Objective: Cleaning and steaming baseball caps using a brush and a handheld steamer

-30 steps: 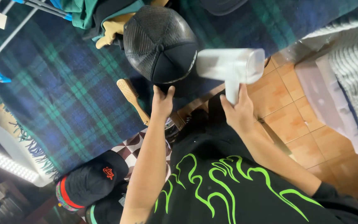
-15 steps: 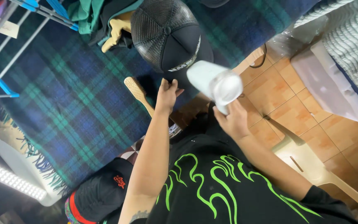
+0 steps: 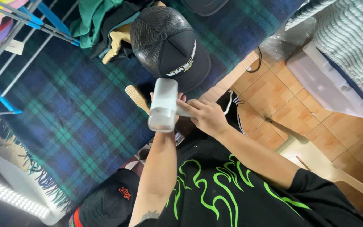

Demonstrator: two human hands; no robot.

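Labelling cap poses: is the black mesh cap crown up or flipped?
Crown up. The cap lies on the plaid blanket, top button and mesh panels facing the camera, inside hidden.

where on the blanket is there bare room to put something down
The widest bare patch of plaid blanket lies between the blue-and-white rack bars on one side and the wooden brush and left forearm on the other. It is crowded at the top, where the black mesh cap meets the heap of green clothes, and around both hands on the white handheld appliance.

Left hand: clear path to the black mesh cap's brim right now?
Probably yes. The left hand sits just below the black mesh cap; only the white handheld device in the right hand overlaps it.
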